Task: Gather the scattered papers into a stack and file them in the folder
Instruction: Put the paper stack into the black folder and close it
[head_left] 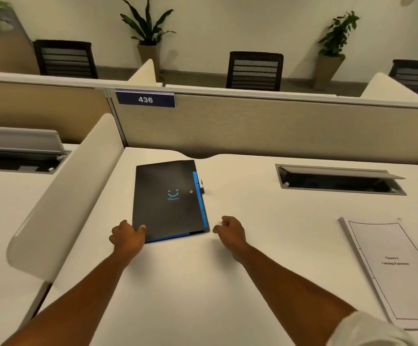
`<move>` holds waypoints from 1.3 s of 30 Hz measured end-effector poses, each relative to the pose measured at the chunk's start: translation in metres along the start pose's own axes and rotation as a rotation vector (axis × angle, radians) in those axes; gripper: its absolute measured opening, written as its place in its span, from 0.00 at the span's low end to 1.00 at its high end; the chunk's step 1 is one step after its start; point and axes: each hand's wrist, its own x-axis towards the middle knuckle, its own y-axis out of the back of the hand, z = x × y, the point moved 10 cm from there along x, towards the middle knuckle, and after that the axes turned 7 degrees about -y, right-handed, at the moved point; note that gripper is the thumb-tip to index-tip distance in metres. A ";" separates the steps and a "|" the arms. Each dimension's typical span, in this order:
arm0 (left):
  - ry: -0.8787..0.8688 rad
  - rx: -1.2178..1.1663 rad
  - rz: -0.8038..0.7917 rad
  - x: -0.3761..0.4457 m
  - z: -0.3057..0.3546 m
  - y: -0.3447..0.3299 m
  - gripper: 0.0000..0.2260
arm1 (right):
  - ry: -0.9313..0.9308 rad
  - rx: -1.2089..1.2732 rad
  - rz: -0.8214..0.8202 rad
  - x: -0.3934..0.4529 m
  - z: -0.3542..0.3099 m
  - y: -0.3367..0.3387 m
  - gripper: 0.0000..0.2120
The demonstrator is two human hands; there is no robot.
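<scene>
A black folder [168, 198] with a blue edge and a blue smile mark lies closed on the white desk [203, 283]. My left hand [127, 237] grips its near left corner, thumb on the cover. My right hand [229, 232] hovers just right of the folder's near right corner, fingers curled and holding nothing. A stack of printed papers [395, 270] rests at the desk's right side, far from both hands.
A cable hatch [337, 179] is sunk in the desk at the back right. A beige partition [265, 126] with the sign 436 [145, 99] closes the back. A curved white divider [60, 196] bounds the left. Chairs and plants stand beyond.
</scene>
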 end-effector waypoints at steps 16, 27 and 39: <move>0.187 -0.249 -0.072 0.033 -0.013 -0.034 0.28 | -0.030 -0.036 -0.016 0.047 -0.040 -0.041 0.12; 0.096 -0.595 -0.217 -0.042 0.038 -0.064 0.25 | -0.112 0.118 -0.041 0.026 0.015 0.012 0.18; 0.008 -0.600 -0.296 -0.183 0.106 -0.132 0.21 | -0.119 0.181 0.179 -0.050 0.146 0.167 0.10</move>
